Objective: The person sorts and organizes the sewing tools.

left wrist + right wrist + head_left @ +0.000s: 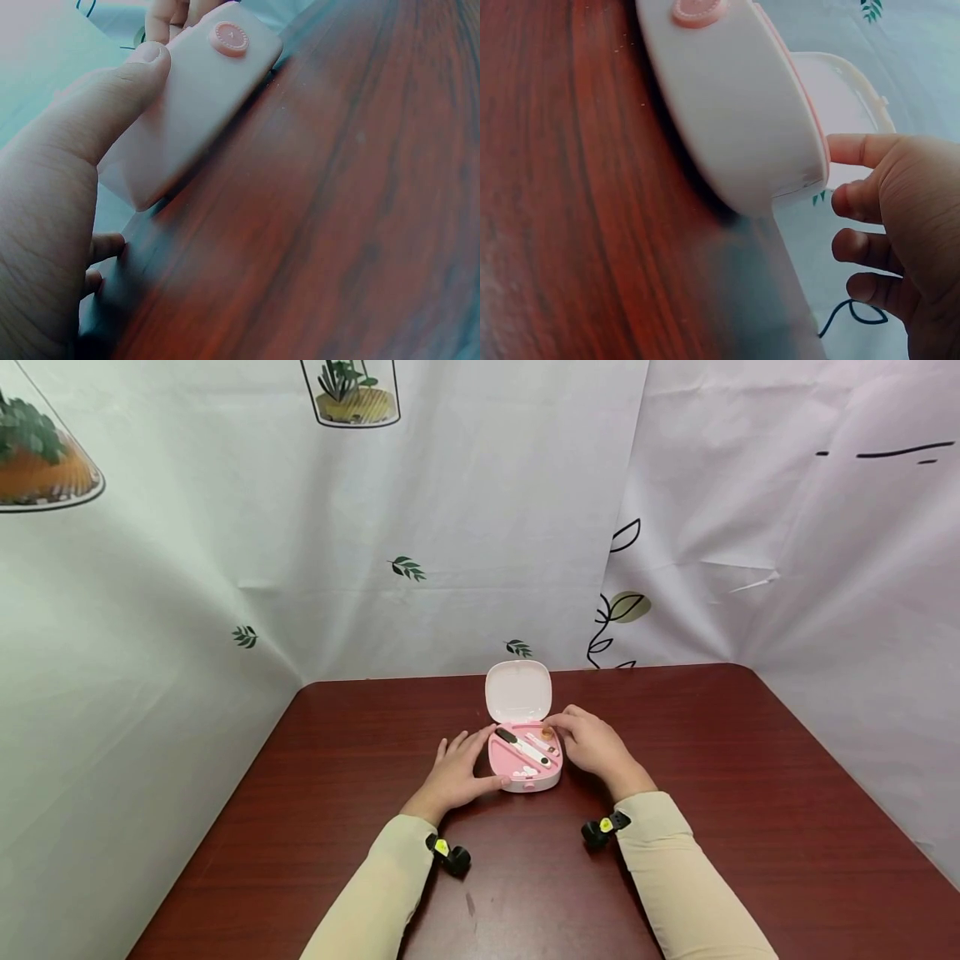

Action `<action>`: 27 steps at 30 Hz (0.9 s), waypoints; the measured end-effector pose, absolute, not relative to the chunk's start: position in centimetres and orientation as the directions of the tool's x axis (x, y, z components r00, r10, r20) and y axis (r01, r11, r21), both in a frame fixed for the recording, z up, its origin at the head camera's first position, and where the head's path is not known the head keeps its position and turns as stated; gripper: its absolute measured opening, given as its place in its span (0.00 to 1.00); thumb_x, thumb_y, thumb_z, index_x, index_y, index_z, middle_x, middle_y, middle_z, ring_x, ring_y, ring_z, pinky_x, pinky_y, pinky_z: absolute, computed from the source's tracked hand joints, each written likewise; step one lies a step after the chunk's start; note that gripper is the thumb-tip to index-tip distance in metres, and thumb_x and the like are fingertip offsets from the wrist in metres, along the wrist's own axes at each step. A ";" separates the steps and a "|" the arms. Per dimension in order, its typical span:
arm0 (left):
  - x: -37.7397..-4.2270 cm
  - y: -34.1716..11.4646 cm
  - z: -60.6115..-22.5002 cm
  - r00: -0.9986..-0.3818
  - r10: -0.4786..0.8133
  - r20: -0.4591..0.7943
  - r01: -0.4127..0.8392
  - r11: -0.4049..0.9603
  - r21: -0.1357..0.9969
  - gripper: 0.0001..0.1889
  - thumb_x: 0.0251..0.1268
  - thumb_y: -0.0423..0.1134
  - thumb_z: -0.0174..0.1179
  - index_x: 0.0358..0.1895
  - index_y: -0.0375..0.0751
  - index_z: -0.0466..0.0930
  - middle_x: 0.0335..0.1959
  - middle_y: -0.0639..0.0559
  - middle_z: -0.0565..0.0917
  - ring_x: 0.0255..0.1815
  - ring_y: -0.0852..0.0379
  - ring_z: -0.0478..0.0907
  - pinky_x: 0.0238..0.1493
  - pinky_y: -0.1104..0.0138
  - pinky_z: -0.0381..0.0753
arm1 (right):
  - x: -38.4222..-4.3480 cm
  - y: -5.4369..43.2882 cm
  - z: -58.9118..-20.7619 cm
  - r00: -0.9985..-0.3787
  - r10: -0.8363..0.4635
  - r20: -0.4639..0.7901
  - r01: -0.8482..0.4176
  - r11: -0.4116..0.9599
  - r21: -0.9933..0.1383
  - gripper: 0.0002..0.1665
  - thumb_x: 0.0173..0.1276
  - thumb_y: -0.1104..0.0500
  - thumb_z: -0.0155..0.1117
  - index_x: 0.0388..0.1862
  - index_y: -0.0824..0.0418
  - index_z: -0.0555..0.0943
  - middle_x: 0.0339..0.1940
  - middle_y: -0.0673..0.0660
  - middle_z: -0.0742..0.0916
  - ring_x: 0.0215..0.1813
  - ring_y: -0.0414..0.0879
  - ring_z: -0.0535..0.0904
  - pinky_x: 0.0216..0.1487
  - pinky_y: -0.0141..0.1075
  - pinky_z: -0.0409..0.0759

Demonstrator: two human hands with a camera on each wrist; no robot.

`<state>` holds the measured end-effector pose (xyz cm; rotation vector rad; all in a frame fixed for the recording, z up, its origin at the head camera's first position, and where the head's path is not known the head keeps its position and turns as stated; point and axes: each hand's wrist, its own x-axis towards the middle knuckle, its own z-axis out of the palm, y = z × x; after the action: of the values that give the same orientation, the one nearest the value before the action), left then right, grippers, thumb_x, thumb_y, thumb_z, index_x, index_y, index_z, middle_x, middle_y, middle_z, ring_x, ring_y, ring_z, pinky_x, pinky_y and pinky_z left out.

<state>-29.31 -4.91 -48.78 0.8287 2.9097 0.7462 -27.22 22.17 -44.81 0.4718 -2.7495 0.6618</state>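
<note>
A small white case (528, 786) with a pink inside stands on the table, its white lid (518, 692) raised at the back. Across the inside lies a slim white stick with a dark end (522, 747), like a digital thermometer. Beside it are a shorter white piece (542, 744) and a small amber round thing (547, 733); white bits (527, 772) lie near the front. My left hand (452, 777) holds the case's left side between thumb and forefinger. One finger of my right hand (594, 745) reaches over the back right rim beside the amber thing; in the right wrist view, its other visible fingers are loosely bent.
The dark red wooden table (360, 760) runs back to a pale cloth backdrop (465, 510) printed with leaves and plants. A pink round button (231, 37) sits on the case's front wall. Each wrist wears a small black camera (452, 860).
</note>
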 end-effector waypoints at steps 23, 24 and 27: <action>-29.3 -4.9 -48.7 -0.859 0.501 0.103 0.489 0.744 0.456 0.52 0.56 0.72 0.60 0.82 0.61 0.50 0.79 0.52 0.62 0.80 0.41 0.51 0.77 0.39 0.39 | -27.0 22.0 -44.4 -0.935 -0.211 0.286 -0.321 0.845 -0.428 0.20 0.69 0.70 0.54 0.46 0.53 0.89 0.36 0.49 0.79 0.36 0.45 0.75 0.42 0.42 0.77; -29.3 -4.9 -48.7 -0.859 0.501 0.105 0.489 0.743 0.456 0.52 0.56 0.72 0.60 0.82 0.60 0.51 0.79 0.52 0.62 0.80 0.41 0.52 0.77 0.39 0.39 | -27.0 22.0 -44.5 -0.934 -0.211 0.287 -0.322 0.844 -0.428 0.20 0.69 0.70 0.54 0.46 0.52 0.89 0.36 0.49 0.79 0.36 0.45 0.75 0.42 0.42 0.77; -29.2 -4.9 -48.7 -0.858 0.501 0.115 0.493 0.739 0.460 0.51 0.56 0.72 0.61 0.82 0.59 0.52 0.78 0.51 0.63 0.80 0.40 0.53 0.76 0.38 0.40 | -27.1 22.0 -44.6 -0.934 -0.211 0.289 -0.323 0.844 -0.428 0.20 0.69 0.70 0.54 0.45 0.52 0.89 0.36 0.49 0.79 0.36 0.45 0.75 0.42 0.42 0.77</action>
<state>-29.24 -4.88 -48.68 0.8328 2.9141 0.7640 -27.06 22.05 -44.63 0.4109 -2.7918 0.7077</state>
